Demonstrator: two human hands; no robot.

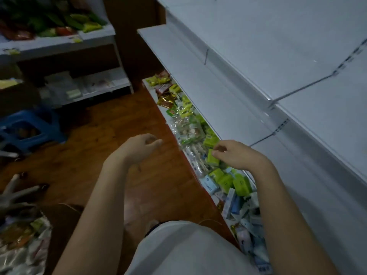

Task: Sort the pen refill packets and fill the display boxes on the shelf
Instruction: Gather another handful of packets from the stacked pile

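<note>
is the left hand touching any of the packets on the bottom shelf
Apart. The head view shows the left hand over bare floor, a clear strip of floor between it and the packets.

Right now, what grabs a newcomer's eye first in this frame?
Probably the bright green packets heaped with clear and blue-white ones along the low shelf at centre right, the only strong colour under the bare white shelves above. Next, the two bare hands in the middle: the left hand hangs over the wood floor, the right hand over the packets, both loosely curled with nothing in their grip.
</note>
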